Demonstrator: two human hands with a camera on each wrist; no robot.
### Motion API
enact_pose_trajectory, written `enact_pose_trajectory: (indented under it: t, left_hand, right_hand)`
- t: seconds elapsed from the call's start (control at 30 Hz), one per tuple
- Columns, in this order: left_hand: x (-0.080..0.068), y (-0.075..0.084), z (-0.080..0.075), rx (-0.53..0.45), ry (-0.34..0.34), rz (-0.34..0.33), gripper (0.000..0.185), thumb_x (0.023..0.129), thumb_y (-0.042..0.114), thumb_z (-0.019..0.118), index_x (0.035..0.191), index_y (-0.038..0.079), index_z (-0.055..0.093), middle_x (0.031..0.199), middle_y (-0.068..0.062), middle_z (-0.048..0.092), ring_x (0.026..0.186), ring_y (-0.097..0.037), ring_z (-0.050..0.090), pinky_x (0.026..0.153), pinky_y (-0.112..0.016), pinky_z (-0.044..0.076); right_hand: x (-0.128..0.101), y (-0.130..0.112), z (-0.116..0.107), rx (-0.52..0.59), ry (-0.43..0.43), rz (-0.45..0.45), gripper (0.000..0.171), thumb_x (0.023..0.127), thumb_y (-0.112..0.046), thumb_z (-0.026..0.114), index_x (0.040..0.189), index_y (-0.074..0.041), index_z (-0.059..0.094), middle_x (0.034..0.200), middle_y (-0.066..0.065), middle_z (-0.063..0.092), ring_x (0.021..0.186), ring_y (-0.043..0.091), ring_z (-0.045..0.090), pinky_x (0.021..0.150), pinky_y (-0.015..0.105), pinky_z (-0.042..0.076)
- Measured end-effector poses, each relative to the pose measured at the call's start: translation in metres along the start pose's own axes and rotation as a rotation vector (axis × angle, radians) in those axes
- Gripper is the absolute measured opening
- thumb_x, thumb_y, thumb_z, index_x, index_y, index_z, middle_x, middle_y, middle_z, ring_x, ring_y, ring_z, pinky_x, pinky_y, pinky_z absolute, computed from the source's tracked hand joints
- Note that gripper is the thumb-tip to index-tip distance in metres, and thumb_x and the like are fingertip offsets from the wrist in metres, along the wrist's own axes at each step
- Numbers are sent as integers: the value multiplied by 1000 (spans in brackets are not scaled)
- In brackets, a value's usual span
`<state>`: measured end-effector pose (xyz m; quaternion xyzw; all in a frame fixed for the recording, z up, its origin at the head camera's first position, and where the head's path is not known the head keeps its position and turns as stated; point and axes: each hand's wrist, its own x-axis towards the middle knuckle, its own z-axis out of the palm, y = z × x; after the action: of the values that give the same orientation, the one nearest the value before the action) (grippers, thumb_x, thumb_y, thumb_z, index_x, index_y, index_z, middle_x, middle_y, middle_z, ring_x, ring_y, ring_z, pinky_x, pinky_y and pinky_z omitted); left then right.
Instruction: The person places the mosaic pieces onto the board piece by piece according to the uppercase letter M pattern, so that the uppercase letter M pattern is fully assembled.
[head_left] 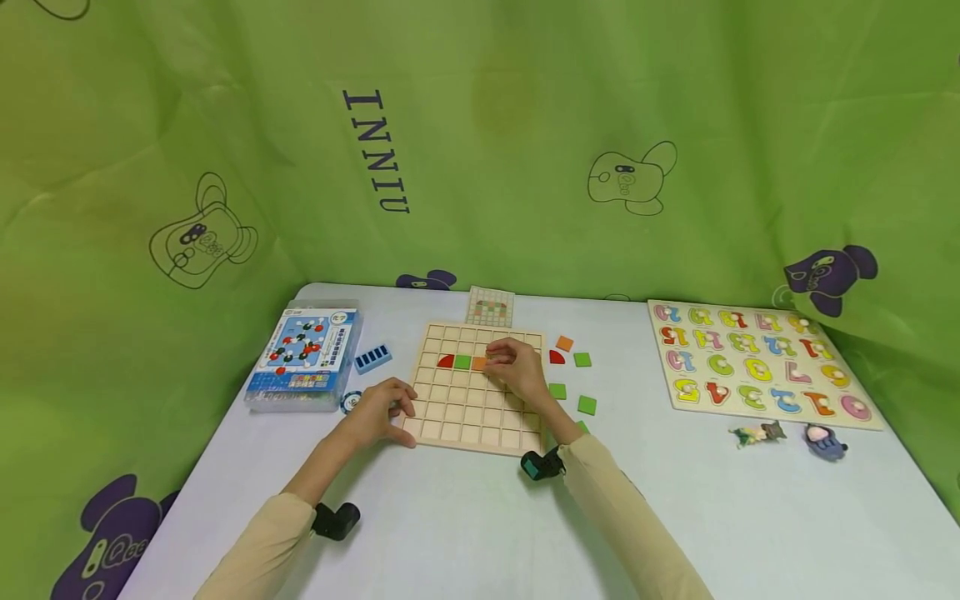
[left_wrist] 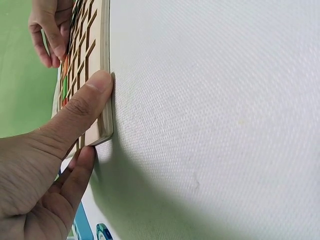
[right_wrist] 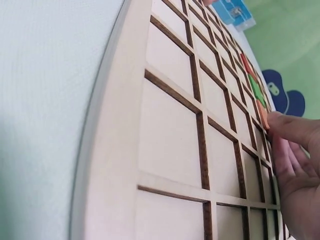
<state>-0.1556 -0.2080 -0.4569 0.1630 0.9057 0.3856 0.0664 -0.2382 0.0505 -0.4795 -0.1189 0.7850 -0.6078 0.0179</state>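
A wooden grid board lies on the table. My left hand holds its near left corner; in the left wrist view the thumb rests along the front edge and the fingers touch the left side. One row holds a red quarter-circle tile, a green square tile and an orange square tile. My right hand reaches over the board and pinches the orange tile with thumb and fingertips. The hand hides some cells behind it.
Loose green tiles, an orange tile and a red tile lie right of the board. Behind it is a pattern card. A boxed set stands left, a number puzzle right, with small figures below.
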Motion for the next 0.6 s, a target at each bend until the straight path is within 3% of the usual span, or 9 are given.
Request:
enact_pose_trajectory:
  t: [0.3, 0.6]
  left_hand:
    - [2, 1, 1, 4, -3, 14, 36, 57, 5, 90, 76, 2, 60, 112, -15, 58, 107, -34, 55, 89, -37, 55]
    - [0, 0, 1, 2, 5, 8, 37, 56, 4, 91, 76, 2, 59, 111, -16, 58, 106, -34, 55, 89, -38, 56]
  right_hand:
    - [-3, 0, -13, 28, 0, 17, 31, 80, 7, 72, 109, 8, 64, 104, 23, 67, 89, 34, 67, 76, 27, 59]
    - [-15, 2, -50, 85, -10, 15, 34, 84, 5, 69, 116, 10, 59, 115, 29, 61, 102, 39, 62, 83, 25, 57]
